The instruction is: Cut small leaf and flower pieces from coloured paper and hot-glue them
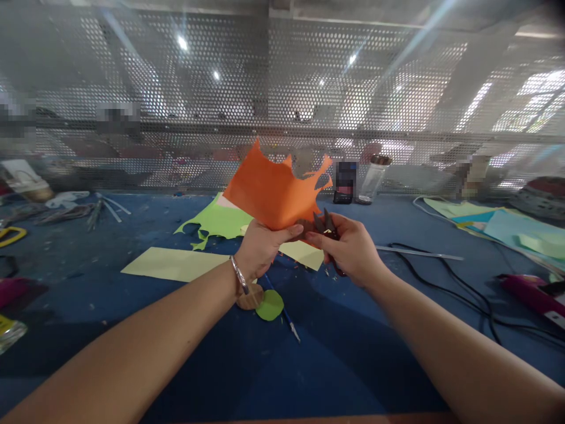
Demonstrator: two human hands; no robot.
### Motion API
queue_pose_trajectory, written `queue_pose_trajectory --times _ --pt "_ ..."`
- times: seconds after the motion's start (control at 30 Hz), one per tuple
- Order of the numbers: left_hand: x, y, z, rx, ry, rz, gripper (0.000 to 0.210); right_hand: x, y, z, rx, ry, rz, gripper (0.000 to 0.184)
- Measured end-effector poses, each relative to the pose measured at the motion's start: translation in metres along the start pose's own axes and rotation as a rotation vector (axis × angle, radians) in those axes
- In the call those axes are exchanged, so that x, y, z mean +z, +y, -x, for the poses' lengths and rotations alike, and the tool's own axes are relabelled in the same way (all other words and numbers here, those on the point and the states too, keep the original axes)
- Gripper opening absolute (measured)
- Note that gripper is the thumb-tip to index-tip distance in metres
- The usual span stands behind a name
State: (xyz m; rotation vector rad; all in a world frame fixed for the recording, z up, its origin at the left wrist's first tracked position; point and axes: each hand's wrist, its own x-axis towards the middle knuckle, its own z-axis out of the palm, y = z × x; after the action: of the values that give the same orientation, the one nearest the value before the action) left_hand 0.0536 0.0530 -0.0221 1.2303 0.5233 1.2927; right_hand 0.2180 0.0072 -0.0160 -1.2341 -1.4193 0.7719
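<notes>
An orange sheet of paper (pixel 269 188) with ragged cut-outs along its far edge is raised above the table. My left hand (pixel 265 247) pinches its near edge, thumb on top. My right hand (pixel 348 244) is wrapped around dark-handled scissors (pixel 326 224), whose blades stand slightly apart beside the paper's right side. Something dark lies by my left thumb; I cannot make out what it is. Below my left wrist are a round wooden disc (pixel 251 296), a green paper circle (pixel 269 305) and a thin blue pen-like tool (pixel 290 322) with a pale tip.
Bright green cut paper (pixel 216 218) and a pale yellow strip (pixel 172 264) lie on the blue table (pixel 353 353). A black cable (pixel 468 288) and a magenta tool (pixel 529 294) are at right, near stacked coloured papers (pixel 507 229). A clear jar (pixel 373 179) stands before the perforated metal screen (pixel 220 94).
</notes>
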Motion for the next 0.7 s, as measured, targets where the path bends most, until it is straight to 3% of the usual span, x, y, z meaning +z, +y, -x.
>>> queue_pose_trajectory --times 0.27,0.5,0.7 --pt "0.003 0.002 0.0 -0.051 0.008 0.053 0.033 -0.002 0.003 -0.001 -0.025 -0.027 0.018 0.027" --pt "0.001 0.003 -0.006 -0.059 0.309 0.155 0.028 -0.001 0.005 -0.005 -0.016 0.084 -0.062 0.028" --pt "0.007 0.009 -0.003 -0.014 0.412 0.17 0.025 0.006 0.006 -0.004 0.071 0.074 -0.149 0.051"
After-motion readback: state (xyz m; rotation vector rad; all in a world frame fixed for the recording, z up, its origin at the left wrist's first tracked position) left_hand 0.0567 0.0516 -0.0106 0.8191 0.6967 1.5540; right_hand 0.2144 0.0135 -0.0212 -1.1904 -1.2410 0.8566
